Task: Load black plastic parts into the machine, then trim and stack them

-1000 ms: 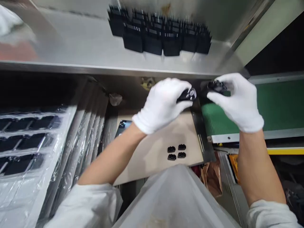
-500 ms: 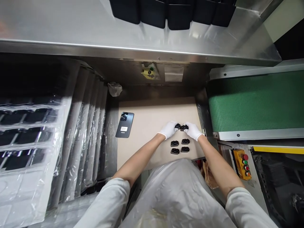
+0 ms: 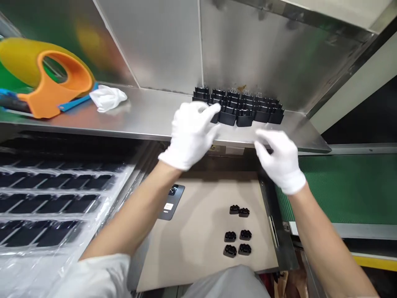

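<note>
Both my hands wear white gloves and are raised in front of the metal shelf. My left hand (image 3: 194,132), fingers apart, is at the left end of a row of black plastic parts (image 3: 245,118) and partly hides them; I see nothing in its grasp. Off the shelf's front edge, at the right of the row, hovers my right hand (image 3: 276,157), its thumb and forefinger parted. Below, several small black blocks with bumpy tops (image 3: 230,236) lie in pairs on the tan board (image 3: 198,248). The far pair (image 3: 235,209) touches or nearly touches.
A dark phone (image 3: 173,203) lies on the board's left side. Trays of black pieces (image 3: 56,203) stand at left. An orange and yellow tape dispenser (image 3: 49,82) and a crumpled white tissue or cloth (image 3: 107,98) are on the shelf (image 3: 145,116). A green conveyor belt (image 3: 350,190) runs at right.
My hands have left the far pair of black blocks on the board and risen to the shelf, now with fingers apart. The view has tilted up, showing more of the shelf.
</note>
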`<state>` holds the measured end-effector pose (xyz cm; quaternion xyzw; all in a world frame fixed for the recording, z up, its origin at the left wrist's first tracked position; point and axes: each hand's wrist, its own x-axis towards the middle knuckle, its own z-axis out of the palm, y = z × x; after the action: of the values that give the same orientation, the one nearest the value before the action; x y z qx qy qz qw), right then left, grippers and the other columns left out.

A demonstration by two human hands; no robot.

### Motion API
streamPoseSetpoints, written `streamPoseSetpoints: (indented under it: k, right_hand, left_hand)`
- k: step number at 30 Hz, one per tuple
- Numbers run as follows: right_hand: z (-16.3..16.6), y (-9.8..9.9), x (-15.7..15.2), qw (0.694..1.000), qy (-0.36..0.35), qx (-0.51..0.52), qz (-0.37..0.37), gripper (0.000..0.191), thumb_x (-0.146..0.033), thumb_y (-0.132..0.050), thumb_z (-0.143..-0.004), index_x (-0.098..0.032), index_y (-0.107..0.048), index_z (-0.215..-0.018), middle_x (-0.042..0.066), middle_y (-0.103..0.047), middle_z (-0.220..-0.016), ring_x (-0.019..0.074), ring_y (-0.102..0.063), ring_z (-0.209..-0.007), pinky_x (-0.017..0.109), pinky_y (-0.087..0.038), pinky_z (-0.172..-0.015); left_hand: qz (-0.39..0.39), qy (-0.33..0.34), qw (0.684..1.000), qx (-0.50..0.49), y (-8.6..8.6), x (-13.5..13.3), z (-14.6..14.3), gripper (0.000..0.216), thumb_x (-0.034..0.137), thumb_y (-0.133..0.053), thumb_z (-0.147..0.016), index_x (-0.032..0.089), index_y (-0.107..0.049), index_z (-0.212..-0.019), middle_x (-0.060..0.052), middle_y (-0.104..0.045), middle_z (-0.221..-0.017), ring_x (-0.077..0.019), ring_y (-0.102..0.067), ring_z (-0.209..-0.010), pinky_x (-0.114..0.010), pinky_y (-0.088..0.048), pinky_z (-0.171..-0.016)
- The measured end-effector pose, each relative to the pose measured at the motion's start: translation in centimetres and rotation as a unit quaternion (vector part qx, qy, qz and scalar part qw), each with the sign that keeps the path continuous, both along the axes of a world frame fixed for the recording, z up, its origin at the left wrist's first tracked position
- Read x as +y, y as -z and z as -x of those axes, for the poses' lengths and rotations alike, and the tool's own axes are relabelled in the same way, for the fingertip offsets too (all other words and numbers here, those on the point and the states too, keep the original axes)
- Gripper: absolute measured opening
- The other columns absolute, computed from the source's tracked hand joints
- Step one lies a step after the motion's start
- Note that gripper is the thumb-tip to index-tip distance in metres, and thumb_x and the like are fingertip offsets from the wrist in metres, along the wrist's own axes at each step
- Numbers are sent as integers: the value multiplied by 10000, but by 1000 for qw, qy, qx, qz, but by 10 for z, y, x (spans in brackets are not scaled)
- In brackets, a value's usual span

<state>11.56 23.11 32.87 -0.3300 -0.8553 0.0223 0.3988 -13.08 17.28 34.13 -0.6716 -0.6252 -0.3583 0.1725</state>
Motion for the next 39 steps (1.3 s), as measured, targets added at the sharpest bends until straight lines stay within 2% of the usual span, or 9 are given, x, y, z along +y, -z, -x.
streamPoseSetpoints:
  k: [3, 6, 15, 22, 26, 29, 33, 36, 39]
  right_hand:
    - [39, -33, 50, 994, 35, -89, -58, 369, -273, -642, -894, -213, -659, -1258, 144, -680, -1266, 387, -592, -1185, 604, -473, -1014]
    - [54, -33, 70, 987, 31, -140, -70, 365, -329, -686, -870, -185, -654, -1204, 165, -651, -1290, 425, -538, -1231, 629, -447, -1005]
    - [8, -14, 51, 996, 15, -16, 88, 360, -362, -751, -815, -242, -631, -1132, 71, -707, -1041, 303, -677, -939, 506, -563, -874]
    - [-7, -21, 21, 988, 35, 53, 141, 421, -251, -819, -745, -207, -639, -1123, 92, -706, -1182, 257, -679, -1014, 406, -589, -868]
    - [-33, 25, -22, 983, 31, 75, 165, 440, -266, -785, -816, -228, -661, -1236, 80, -690, -1301, 267, -668, -1155, 420, -572, -979]
    - [-52, 116, -42, 953, 70, 33, 293, 419, -324, -756, -843, -239, -686, -1247, 71, -729, -1210, 251, -700, -1058, 443, -569, -976]
    - [-64, 248, -36, 874, 115, -63, 467, 284, -295, -718, -839, -230, -717, -1115, 55, -758, -1039, 223, -696, -921, 424, -556, -932]
    - [-63, 300, -29, 851, 92, -87, 509, 177, -199, -674, -824, -247, -711, -991, 17, -772, -951, 199, -707, -873, 368, -565, -875]
    - [-61, 312, -33, 850, 70, -96, 514, 195, -129, -648, -788, -259, -710, -920, -9, -779, -897, 194, -720, -842, 337, -573, -839]
  left_hand:
    - [65, 17, 993, 98, -31, 42, 4, 524, 345, -709, -838, 239, -626, -1344, -176, -511, -1488, -453, -452, -1356, -630, -374, -1072]
    - [91, 43, 985, 143, -37, 57, -2, 410, 384, -732, -833, 211, -685, -1202, -157, -438, -1559, -460, -373, -1408, -637, -301, -1098]
    - [150, 93, 972, 156, -33, 48, -19, 392, 371, -707, -863, 170, -670, -1198, -122, -714, -1062, -363, -629, -1127, -535, -418, -1017]
    - [186, 167, 968, 0, -25, 25, -41, 365, 358, -704, -853, 284, -664, -1209, -36, -728, -1144, -307, -691, -1093, -475, -525, -991]
    - [177, 209, 956, -103, 41, -25, -62, 339, 385, -688, -904, 274, -658, -1223, -45, -714, -1264, -269, -670, -1181, -442, -515, -1058]
    - [284, 153, 920, -221, 144, -41, -73, 313, 356, -635, -946, 225, -643, -1230, -72, -739, -1216, -236, -694, -1107, -389, -546, -993]
    - [503, 103, 818, -260, 271, -17, -85, 248, 327, -642, -936, 189, -663, -1141, -108, -763, -1147, -244, -709, -1041, -346, -551, -935]
    - [568, 129, 781, -225, 312, 0, -93, 227, 258, -651, -905, 185, -693, -1115, -118, -766, -1163, -258, -709, -1062, -342, -540, -952]
    - [573, 160, 778, -201, 315, 1, -97, 204, 205, -674, -844, 196, -733, -1038, -101, -779, -1117, -261, -722, -1033, -333, -547, -934]
